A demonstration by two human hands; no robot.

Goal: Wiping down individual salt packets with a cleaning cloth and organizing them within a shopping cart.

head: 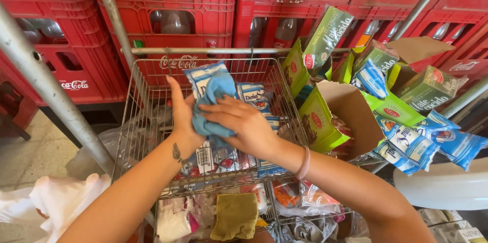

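Fingers of left hand [184,116] grip blue-white packet [203,78]; right hand [244,123] presses blue cloth [216,105] on it, above wire basket [137,121] rim.

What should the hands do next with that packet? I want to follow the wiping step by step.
Probably keep rubbing: the right hand presses a blue cloth against the blue-and-white packet that the left hand holds up over the wire basket, so the wipe looks unfinished.
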